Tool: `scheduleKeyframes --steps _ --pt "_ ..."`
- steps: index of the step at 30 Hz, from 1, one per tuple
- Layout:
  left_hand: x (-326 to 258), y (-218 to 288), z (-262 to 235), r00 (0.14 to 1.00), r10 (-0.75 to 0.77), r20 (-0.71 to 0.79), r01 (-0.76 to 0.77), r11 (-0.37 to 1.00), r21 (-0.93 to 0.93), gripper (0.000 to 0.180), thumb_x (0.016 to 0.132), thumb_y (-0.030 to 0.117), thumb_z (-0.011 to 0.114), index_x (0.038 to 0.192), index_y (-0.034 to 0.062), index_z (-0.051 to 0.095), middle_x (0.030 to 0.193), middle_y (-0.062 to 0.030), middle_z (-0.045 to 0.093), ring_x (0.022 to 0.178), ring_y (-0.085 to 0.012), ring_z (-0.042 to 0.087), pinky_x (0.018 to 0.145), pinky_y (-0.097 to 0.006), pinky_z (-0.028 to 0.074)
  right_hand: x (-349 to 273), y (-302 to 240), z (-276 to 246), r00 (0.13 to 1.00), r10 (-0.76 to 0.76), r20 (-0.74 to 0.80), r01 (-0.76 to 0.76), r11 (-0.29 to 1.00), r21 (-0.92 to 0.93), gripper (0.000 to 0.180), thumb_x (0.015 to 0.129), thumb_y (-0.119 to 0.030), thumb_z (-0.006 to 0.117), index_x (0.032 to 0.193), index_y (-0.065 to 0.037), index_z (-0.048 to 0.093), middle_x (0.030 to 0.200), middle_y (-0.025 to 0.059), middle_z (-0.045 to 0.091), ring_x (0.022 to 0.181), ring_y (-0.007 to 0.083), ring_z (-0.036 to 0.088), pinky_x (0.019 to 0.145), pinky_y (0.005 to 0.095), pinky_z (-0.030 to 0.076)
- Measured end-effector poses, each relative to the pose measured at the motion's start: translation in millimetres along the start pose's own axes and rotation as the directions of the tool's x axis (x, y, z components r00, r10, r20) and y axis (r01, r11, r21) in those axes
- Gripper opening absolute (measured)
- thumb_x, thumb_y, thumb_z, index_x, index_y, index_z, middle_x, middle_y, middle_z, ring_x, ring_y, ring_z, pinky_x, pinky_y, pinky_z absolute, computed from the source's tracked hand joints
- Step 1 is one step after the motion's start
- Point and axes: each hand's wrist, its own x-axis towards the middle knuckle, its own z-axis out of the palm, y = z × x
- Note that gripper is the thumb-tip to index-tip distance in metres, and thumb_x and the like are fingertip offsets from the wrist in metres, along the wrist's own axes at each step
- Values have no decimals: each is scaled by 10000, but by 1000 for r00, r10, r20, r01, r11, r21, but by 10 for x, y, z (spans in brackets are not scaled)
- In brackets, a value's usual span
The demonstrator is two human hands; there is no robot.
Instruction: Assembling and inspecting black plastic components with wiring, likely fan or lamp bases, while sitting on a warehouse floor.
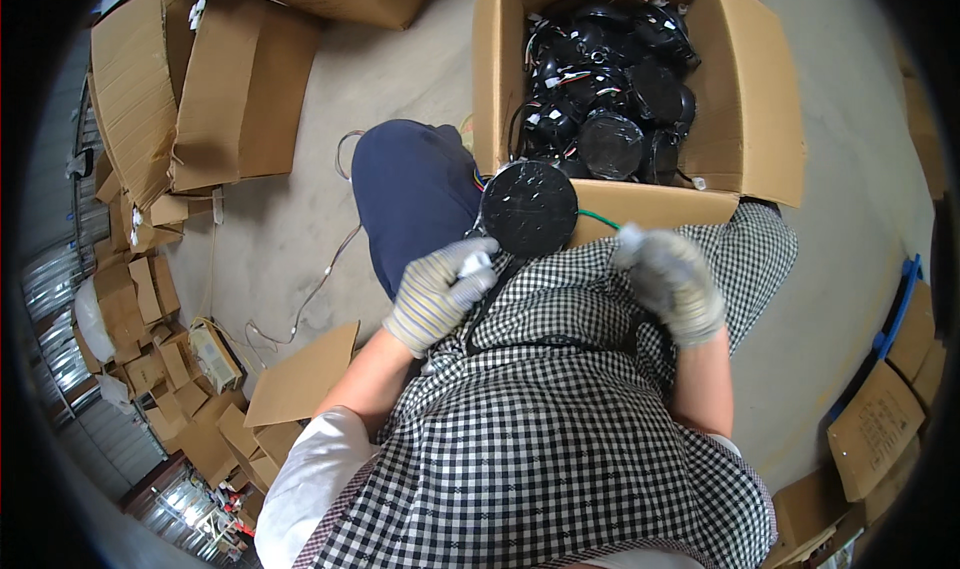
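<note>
On my lap rests a round black disc-shaped part (529,209) with scuffs and pale flecks on its flat face. My left hand (438,297), in a striped knit glove, is closed on a small white plug connector (474,264) at the disc's lower left edge. A green wire (600,218) runs from the disc's right side toward my right hand (675,287). That hand, also gloved and somewhat blurred, has its fingers pinched together at the wire's end; exactly what sits between them is hidden. Coloured wires show at the disc's upper left.
An open cardboard box (765,99) full of similar black parts with wires and white plugs stands in front of me. More cartons (235,89) are at far left, with a heap of cardboard below them. A cable (318,294) lies on the floor. Right, a blue bar (893,314) borders cartons.
</note>
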Motion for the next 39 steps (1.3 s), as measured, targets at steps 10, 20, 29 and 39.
scheduleKeyframes --steps 10,20,29,39 --pt "1346 396 -379 958 -82 -275 117 987 113 299 826 163 631 1102 48 643 928 -144 672 853 -199 641 777 -303 481 815 -483 -1409 586 -675 -449 5 557 -830 351 906 -338 578 1056 -31 656 914 79 637 779 166 599 717 279 481" --pt "3395 544 -575 911 -119 -395 288 869 402 551 758 417 666 1195 92 582 1136 -195 617 1044 -352 591 900 -409 455 1544 -715 -1406 755 -559 -343 -471 -98 -877 270 873 -326 565 985 -116 692 1387 264 375 1188 441 440 1003 459 373" --pt "4383 1050 -940 981 -32 -192 154 732 664 481 734 353 663 1138 93 636 1148 -165 619 1062 -323 595 901 -394 472 1462 -864 -1309 862 -408 -300 -382 -133 -915 220 876 -270 552 945 -90 660 948 244 588 845 400 595 766 479 472" --pt "3886 1272 -955 989 147 -28 -63 574 817 319 781 326 582 934 70 694 979 -197 647 932 -355 613 810 -418 485 1166 -627 -1304 747 -583 -318 -415 -36 -909 191 867 -245 556 951 -106 657 972 174 595 855 357 596 748 441 482"
